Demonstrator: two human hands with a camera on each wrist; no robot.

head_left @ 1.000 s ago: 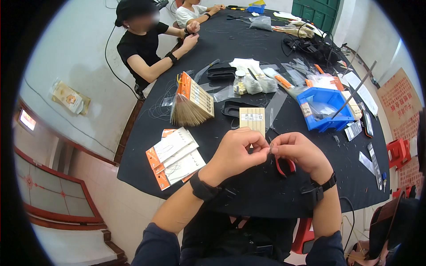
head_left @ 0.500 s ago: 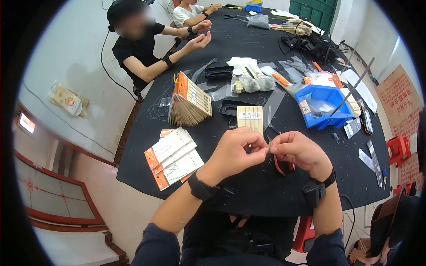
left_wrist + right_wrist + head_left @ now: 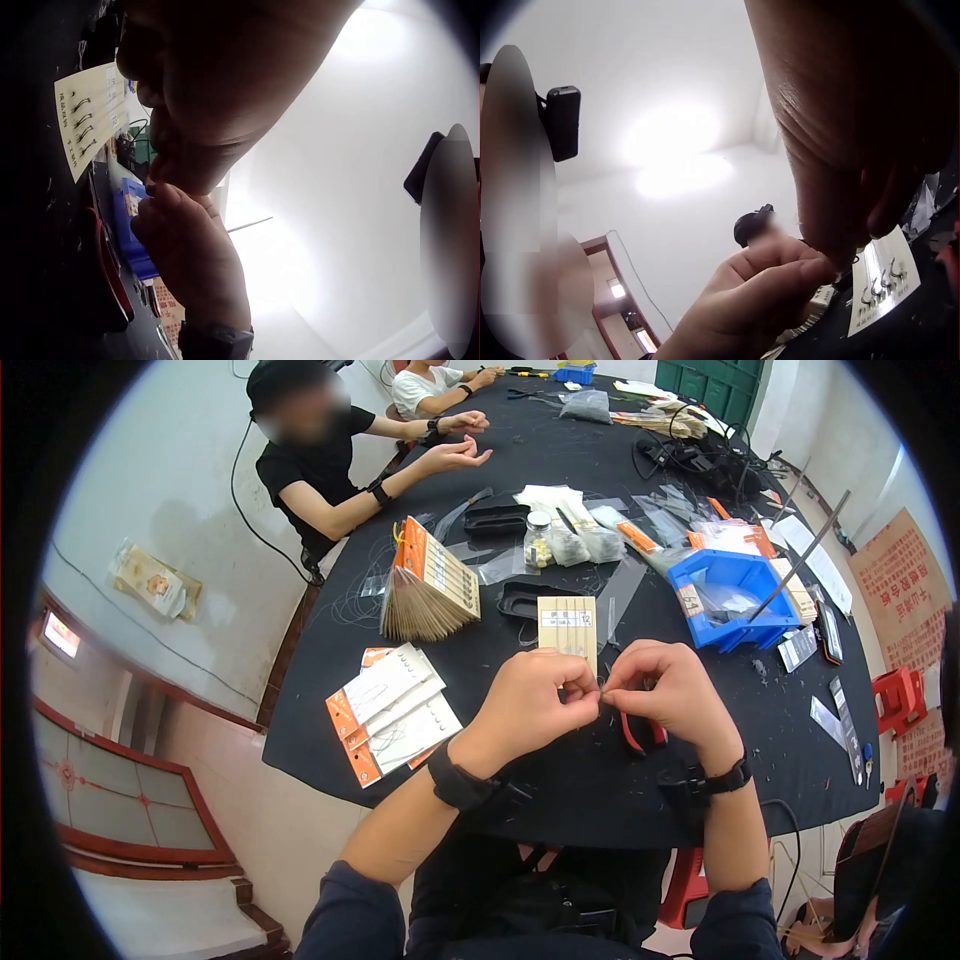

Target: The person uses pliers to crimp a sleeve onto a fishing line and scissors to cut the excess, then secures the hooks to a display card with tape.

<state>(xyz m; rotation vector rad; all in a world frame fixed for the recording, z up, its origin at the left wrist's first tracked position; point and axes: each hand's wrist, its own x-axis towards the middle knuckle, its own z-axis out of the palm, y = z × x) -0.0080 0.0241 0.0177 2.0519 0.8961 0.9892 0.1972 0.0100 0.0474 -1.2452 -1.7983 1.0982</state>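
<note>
Your left hand (image 3: 540,700) and right hand (image 3: 675,690) are close together above the near part of the table (image 3: 540,800), with the pliers (image 3: 653,736) lying beneath your right hand. The hook card (image 3: 567,622) is just beyond your hands, and a shallow tray (image 3: 520,598) lies behind it to the left. Farther back is a jar (image 3: 538,548), with small bags (image 3: 602,544) on its right. To your left, loose cards (image 3: 385,700) overlap in a pile; a fanned card bundle (image 3: 440,575) stands behind them. The bin (image 3: 700,626) sits beyond your right hand, a rod (image 3: 815,538) slanting across it.
</note>
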